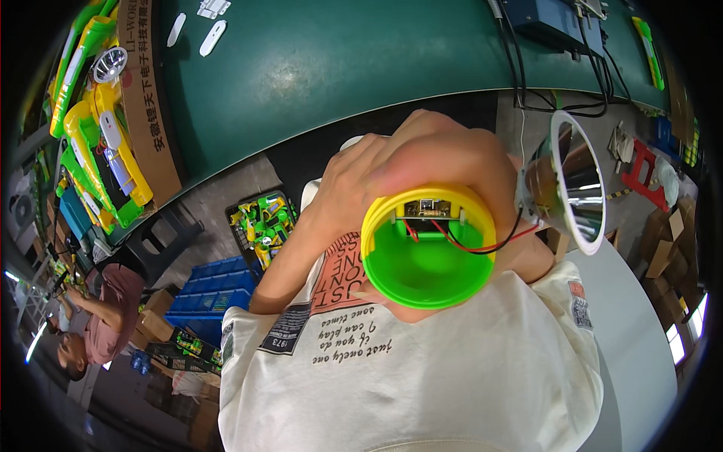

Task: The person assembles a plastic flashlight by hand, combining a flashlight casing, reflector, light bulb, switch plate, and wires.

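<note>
In front of my chest is a round flashlight housing (429, 275), green with a yellow rim, its open end facing up at me. A small circuit board (428, 209) shows inside, and red and black wires (489, 248) run out of it. They lead to a shiny cone-shaped reflector (576, 181) with a white rim, tilted sideways at the right. My right hand (459, 154) wraps around the housing's far and right side. My left hand (343, 188) closes on its left side, its fingertips partly hidden. Whether either hand touches the reflector is unclear.
A green-topped table (316, 60) spans the far side, with white plastic parts (213, 38) on it. A cardboard box (147, 98) of yellow-green flashlights stands left. A blue device with cables (553, 26) is far right. Crates (211, 294) and another person (109, 316) are at left.
</note>
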Demonstrator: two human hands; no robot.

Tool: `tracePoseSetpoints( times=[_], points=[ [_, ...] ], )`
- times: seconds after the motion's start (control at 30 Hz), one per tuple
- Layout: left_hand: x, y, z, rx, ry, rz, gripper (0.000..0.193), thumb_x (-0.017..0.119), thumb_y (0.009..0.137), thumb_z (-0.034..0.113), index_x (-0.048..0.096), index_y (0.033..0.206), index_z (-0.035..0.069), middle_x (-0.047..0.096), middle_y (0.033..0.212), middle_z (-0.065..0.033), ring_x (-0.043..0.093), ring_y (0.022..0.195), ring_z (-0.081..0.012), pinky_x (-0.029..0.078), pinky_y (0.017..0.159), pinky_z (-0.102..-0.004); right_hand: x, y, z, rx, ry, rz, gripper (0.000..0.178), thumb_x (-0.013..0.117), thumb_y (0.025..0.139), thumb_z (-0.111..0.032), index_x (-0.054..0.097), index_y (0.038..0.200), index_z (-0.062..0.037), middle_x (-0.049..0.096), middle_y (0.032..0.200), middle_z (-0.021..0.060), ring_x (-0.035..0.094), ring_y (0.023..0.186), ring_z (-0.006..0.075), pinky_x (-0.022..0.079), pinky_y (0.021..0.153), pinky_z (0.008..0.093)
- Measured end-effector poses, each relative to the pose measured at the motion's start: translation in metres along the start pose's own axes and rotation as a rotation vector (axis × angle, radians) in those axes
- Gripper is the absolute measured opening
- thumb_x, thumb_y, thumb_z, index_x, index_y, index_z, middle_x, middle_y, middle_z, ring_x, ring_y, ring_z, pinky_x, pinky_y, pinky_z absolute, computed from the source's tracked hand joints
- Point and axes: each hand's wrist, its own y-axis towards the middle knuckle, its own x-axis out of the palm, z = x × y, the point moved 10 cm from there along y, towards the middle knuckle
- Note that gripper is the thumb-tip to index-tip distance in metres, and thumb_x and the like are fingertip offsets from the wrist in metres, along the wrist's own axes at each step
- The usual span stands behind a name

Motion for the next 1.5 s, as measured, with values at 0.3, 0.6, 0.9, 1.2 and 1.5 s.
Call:
tracePoseSetpoints(
  times=[0.3,0.6,0.9,1.2,1.5],
  points=[
    [-0.011,0.013,0.012,0.05,0.047,0.139,0.04,0.069,0.073,0.018,0.06,0.104,-0.005,0.063,0.093,-0.0175,0.063,0.076,-0.0326,0.052,0.062,-0.0367,-0.006,0.004,-0.006,-0.076,0.04,0.032,0.068,0.089,0.047,-0.012,0.058,0.107,-0.0058,0.065,0.084,0.008,0.061,0.075,0.0224,0.046,0.067,0.032],
    [-0.035,-0.017,0.004,0.014,0.18,0.452,0.046,0.076,0.072,0.024,0.06,0.102,-0.006,0.065,0.096,-0.0208,0.066,0.079,-0.0339,0.054,0.069,-0.0364,-0.011,-0.012,0.009,0.097,-0.21,0.023,0.084,0.085,0.06,-0.013,0.04,0.129,0.0008,0.057,0.114,0.0162,0.06,0.101,0.0236,0.049,0.087,0.0365],
    [-0.066,0.027,-0.022,-0.578,0.16,0.274,0.043,0.082,0.07,0.02,0.064,0.102,-0.005,0.066,0.08,-0.0116,0.065,0.066,-0.0202,0.051,0.06,-0.0287,-0.032,-0.012,0.123,0.552,0.654,0.289,0.053,0.057,0.092,-0.015,0.038,0.138,0.001,0.055,0.124,0.0107,0.054,0.115,0.0209,0.042,0.101,0.0387],
    [-0.065,0.021,-0.057,-0.887,-0.135,0.198,0.052,0.074,0.082,0.023,0.054,0.12,-0.006,0.064,0.065,-0.0072,0.059,0.055,-0.0087,0.044,0.052,-0.0215,-0.026,-0.014,0.144,0.669,0.348,0.195,0.038,0.061,0.094,-0.022,0.052,0.125,-0.0014,0.063,0.107,0.0052,0.062,0.098,0.0147,0.051,0.089,0.031],
    [-0.076,0.021,-0.048,-0.941,-0.101,0.214,0.043,0.068,0.087,0.02,0.056,0.124,0.002,0.059,0.056,-0.0037,0.052,0.048,-0.0062,0.039,0.047,-0.0225,0.001,-0.035,0.131,0.796,0.517,-0.024,0.045,0.061,0.094,-0.032,0.051,0.126,-0.0013,0.062,0.103,0.0068,0.063,0.092,0.0142,0.057,0.076,0.031]
  ],
)
